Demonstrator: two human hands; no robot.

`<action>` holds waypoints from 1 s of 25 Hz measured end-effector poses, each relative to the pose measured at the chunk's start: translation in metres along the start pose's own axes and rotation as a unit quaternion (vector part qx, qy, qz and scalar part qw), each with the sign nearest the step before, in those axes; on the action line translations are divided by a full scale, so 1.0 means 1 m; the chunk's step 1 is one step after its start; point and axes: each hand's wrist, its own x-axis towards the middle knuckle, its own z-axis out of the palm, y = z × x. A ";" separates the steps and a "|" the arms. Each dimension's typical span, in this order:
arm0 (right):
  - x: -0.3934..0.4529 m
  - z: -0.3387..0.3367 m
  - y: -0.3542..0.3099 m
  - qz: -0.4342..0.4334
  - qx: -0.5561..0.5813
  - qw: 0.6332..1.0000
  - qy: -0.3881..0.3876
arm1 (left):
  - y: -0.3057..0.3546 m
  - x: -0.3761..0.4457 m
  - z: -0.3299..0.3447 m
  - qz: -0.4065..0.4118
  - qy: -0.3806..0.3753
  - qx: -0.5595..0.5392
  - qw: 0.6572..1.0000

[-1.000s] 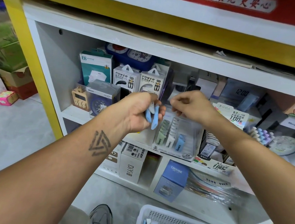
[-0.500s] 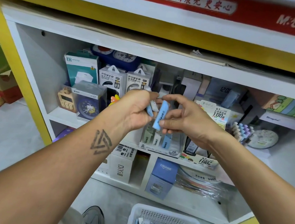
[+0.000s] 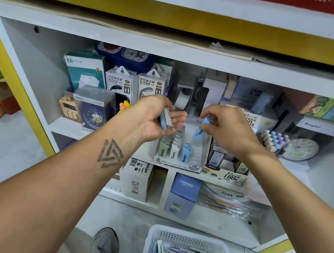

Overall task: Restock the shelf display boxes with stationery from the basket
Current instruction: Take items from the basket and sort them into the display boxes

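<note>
My left hand [image 3: 155, 117] holds two small stationery packs [image 3: 166, 119], one blue and one white, in its curled fingers in front of the middle shelf. My right hand [image 3: 226, 126] pinches a single blue pack [image 3: 202, 128] and holds it tilted just above the clear display box [image 3: 196, 161]. That box stands on the middle shelf with rows of green, white and blue packs in it. The white basket [image 3: 153, 242] sits on the floor below, with several pens and packs inside.
Power bank boxes [image 3: 137, 85] and clocks [image 3: 94, 113] stand left of the display box. A pencil-lead display [image 3: 227, 169] stands at its right, then pastel markers [image 3: 274, 139]. A blue box [image 3: 184, 195] and a DIY carton [image 3: 136, 185] fill the lower shelf. My shoe [image 3: 106, 245] is beside the basket.
My right hand took one blue pack from my left hand and carried it right and down over the display box. The left hand keeps two packs.
</note>
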 end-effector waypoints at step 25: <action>-0.004 0.025 -0.014 -0.055 -0.114 0.983 -0.131 | 0.001 -0.004 -0.011 -0.014 -0.068 -0.009 0.998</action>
